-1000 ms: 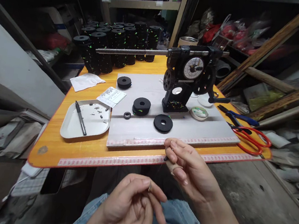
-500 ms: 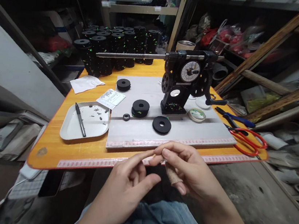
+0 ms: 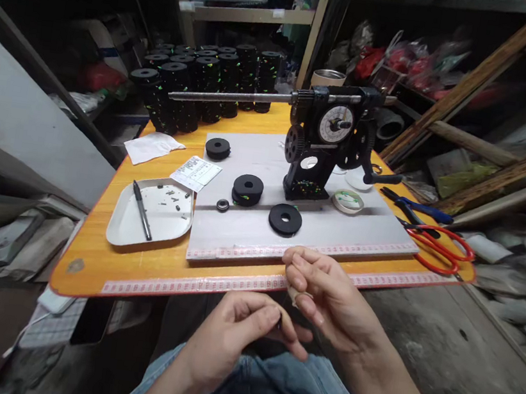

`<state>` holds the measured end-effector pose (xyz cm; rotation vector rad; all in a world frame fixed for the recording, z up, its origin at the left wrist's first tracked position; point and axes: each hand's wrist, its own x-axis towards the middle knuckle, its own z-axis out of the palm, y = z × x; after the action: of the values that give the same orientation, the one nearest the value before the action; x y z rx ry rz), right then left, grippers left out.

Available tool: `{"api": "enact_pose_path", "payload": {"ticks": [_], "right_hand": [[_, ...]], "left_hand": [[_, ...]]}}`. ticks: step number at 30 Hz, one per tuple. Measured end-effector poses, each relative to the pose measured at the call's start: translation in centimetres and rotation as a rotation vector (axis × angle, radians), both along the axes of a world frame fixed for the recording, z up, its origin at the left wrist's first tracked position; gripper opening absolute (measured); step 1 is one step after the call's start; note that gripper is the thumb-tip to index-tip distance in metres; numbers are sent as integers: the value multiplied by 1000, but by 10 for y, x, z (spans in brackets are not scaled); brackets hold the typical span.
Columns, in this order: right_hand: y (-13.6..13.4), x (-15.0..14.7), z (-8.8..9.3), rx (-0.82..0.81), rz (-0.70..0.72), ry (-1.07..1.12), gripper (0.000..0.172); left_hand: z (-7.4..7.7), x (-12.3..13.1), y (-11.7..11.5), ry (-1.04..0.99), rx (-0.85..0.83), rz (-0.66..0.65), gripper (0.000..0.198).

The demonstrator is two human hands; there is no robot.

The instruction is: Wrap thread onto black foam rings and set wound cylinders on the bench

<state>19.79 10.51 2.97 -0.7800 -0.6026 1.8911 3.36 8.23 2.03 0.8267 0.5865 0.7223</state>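
Over my lap, just in front of the table edge, my left hand (image 3: 250, 328) is closed, thumb pressed on the index finger; a tiny dark bit shows at the pinch, too small to name. My right hand (image 3: 322, 295) is higher and to the right, its thumb and fingertips pinched together on something I cannot make out. A beige wrap (image 3: 297, 297) covers one of its fingers. Beyond the hands, a flat black spool (image 3: 285, 219) lies on the grey board (image 3: 238, 236). Behind it are a thicker black spool (image 3: 247, 190) and a small dark ring (image 3: 222, 205).
A hand-cranked winding machine (image 3: 332, 135) with a long threaded rod stands on the board. At left, a white tray (image 3: 116, 229) holds a pen (image 3: 142, 210) and small black bits. Red-handled scissors (image 3: 445, 247) lie at right. Stacked black spools (image 3: 200, 85) fill the back left.
My hands have moved apart. The left has drawn back toward my lap and closed into a pinch; the right has curled its fingers in more.
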Motion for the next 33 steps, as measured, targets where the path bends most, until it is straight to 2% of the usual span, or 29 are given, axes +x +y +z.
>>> {"api": "enact_pose_path", "payload": {"ticks": [2,5,15,24,28,30,33], "right_hand": [[2,2,0,2,-17,-1,15],[3,3,0,5,-35,-4,15],[1,3,0,15,-48,-12,13],[0,2,0,14,-56,-25,15],[1,3,2,11,-44,-41,14],[0,4,4,39,-12,-87,15],[-3,7,6,122,57,-203,20]], "left_hand": [[-5,-1,-3,-71,-131,-25,29],[-8,-2,-6,-165,-236,-60,29],[-8,-6,-8,-209,-299,-97,30],[-17,-7,-10,-259,-261,-118,31],[-15,-9,-9,-247,-246,-118,32],[-11,-10,-8,-153,-161,-74,28],[-5,-9,-6,0,54,13,21]]}}
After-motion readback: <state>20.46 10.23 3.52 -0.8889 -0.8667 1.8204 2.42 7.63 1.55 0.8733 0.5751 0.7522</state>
